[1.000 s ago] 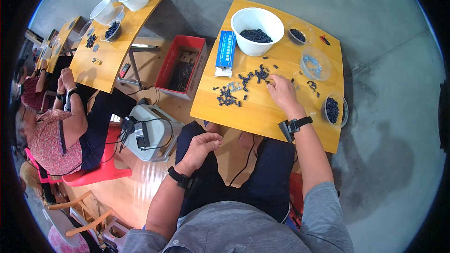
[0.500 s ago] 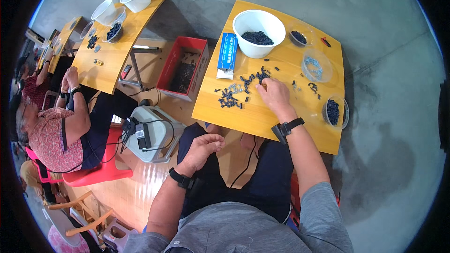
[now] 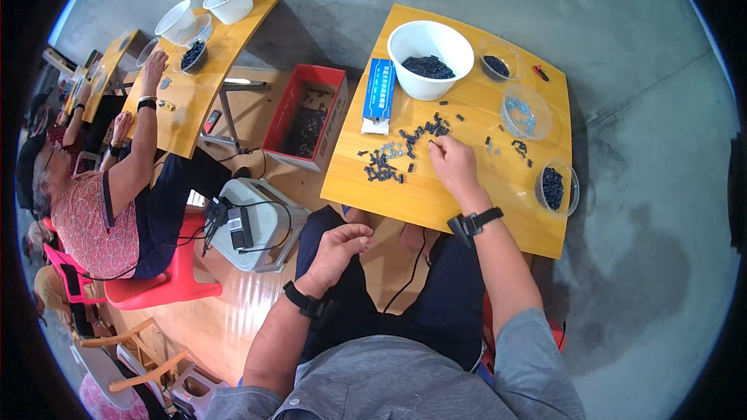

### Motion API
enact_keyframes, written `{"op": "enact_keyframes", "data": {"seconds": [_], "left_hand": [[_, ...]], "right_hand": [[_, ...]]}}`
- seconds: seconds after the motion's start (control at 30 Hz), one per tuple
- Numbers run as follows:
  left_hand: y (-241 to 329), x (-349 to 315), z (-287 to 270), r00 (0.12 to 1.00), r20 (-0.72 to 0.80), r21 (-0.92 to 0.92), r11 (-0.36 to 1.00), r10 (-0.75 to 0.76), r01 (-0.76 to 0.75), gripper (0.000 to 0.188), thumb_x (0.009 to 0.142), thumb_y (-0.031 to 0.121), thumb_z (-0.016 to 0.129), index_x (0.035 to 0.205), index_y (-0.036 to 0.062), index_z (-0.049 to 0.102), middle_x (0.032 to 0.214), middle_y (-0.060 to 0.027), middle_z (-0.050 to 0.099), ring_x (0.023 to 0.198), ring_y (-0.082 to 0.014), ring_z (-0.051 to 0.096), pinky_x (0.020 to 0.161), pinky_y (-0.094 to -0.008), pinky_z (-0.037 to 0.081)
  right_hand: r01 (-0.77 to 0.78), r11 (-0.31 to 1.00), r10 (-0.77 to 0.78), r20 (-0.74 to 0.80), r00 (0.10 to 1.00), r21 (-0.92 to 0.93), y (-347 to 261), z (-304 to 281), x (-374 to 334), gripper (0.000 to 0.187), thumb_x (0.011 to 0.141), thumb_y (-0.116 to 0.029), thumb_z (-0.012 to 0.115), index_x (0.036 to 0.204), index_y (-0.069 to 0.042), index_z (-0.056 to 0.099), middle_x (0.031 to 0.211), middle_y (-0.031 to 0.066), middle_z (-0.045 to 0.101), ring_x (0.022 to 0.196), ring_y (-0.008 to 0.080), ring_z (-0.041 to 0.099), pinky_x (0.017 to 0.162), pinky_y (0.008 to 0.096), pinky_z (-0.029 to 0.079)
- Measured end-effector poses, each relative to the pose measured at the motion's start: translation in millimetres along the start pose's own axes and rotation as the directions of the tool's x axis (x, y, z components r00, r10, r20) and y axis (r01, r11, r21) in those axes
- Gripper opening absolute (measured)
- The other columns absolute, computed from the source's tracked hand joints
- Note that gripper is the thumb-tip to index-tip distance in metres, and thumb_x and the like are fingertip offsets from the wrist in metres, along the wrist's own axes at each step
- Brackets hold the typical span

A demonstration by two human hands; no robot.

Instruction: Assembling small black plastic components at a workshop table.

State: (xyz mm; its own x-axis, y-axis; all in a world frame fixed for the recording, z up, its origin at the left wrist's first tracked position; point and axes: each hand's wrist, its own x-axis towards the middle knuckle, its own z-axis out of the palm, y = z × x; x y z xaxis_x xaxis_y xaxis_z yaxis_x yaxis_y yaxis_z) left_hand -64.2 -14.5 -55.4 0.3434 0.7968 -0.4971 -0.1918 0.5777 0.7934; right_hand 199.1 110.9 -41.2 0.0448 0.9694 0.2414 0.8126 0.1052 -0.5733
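Observation:
My right hand (image 3: 454,167) is over the wooden table (image 3: 373,190), its thumb and fingers pinched together. A small dark piece shows at the fingertips, beside a scattered heap of small black parts (image 3: 420,134). Above my lap, off the table's near edge, my left hand (image 3: 340,253) is closed with thumb and fingers pressed together. Whatever it may hold is too small to make out. Left of the right hand lie more black parts (image 3: 381,167) in a loose pile, with small clear pieces (image 3: 391,149) among them.
A white tub (image 3: 430,35) of black parts stands at the back beside a blue box (image 3: 379,93). Clear bowls (image 3: 527,111) line the right side. A red box (image 3: 276,113) sits on the floor, left of the table. A co-worker (image 3: 97,218) sits at another table.
My right hand has drawn back slightly toward me from the black parts. My left hand has hardly moved. The co-worker has reached an arm forward over the other table.

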Motion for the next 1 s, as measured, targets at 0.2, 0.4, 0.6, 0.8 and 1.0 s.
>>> {"op": "enact_keyframes", "data": {"seconds": [0.2,0.4,0.6,0.8,1.0], "left_hand": [[39.8,-5.6,44.2,0.982,-0.074,-0.049,0.983,0.175,-0.179,0.02,0.089,0.006,0.058,0.108,-0.0006,0.06,0.097,-0.0065,0.064,0.081,-0.0142,0.062,0.072,-0.0273,0.05],[80.5,-18.2,98.1,0.965,-0.085,-0.123,0.959,0.246,-0.255,0.02,0.09,0.009,0.059,0.11,0.0022,0.062,0.078,-0.0006,0.062,0.063,-0.0068,0.055,0.056,-0.0199,0.042],[76.6,-32.2,119.6,0.97,-0.118,-0.215,0.949,0.211,-0.232,0.018,0.09,0.008,0.059,0.106,0.002,0.065,0.075,0.0004,0.061,0.063,-0.0064,0.053,0.056,-0.0203,0.041],[67.4,-42.0,121.3,0.98,-0.072,-0.271,0.942,0.185,-0.198,0.017,0.09,0.005,0.057,0.104,-0.0006,0.064,0.08,-0.0021,0.063,0.066,-0.0085,0.054,0.061,-0.0218,0.043],[65.3,-52.5,129.7,0.944,-0.116,-0.156,0.933,0.308,-0.323,0.016,0.088,0.003,0.059,0.102,-0.001,0.065,0.082,-0.0024,0.062,0.065,-0.0085,0.054,0.06,-0.0218,0.044]], "right_hand": [[-0.29,0.69,0.223,0.185,0.957,0.663,-50.4,-28.9,-42.3,0.012,0.086,-0.007,0.062,0.079,0.002,0.061,0.065,0.0029,0.062,0.055,0.0099,0.06,0.051,0.0237,0.047],[-0.243,0.543,0.143,0.196,0.97,0.804,-83.9,-54.6,-81.0,0.009,0.086,-0.004,0.062,0.078,0.001,0.061,0.065,-0.0001,0.06,0.056,0.0061,0.059,0.052,0.0199,0.047],[-0.097,0.673,0.083,0.056,0.995,0.733,-94.2,-67.2,-106.6,0.006,0.083,0.0,0.064,0.079,0.001,0.06,0.065,0.0016,0.06,0.056,0.0066,0.057,0.052,0.0212,0.046],[0.148,0.789,-0.087,-0.13,0.988,0.597,-98.0,-72.2,-121.7,0.006,0.08,0.003,0.064,0.082,0.001,0.059,0.066,0.0099,0.06,0.055,0.0154,0.059,0.051,0.0262,0.046],[0.215,0.812,-0.129,-0.192,0.973,0.542,-108.4,-86.9,-129.4,0.008,0.079,0.005,0.063,0.085,0.001,0.06,0.068,0.0112,0.061,0.059,0.019,0.062,0.053,0.0281,0.048]]}}
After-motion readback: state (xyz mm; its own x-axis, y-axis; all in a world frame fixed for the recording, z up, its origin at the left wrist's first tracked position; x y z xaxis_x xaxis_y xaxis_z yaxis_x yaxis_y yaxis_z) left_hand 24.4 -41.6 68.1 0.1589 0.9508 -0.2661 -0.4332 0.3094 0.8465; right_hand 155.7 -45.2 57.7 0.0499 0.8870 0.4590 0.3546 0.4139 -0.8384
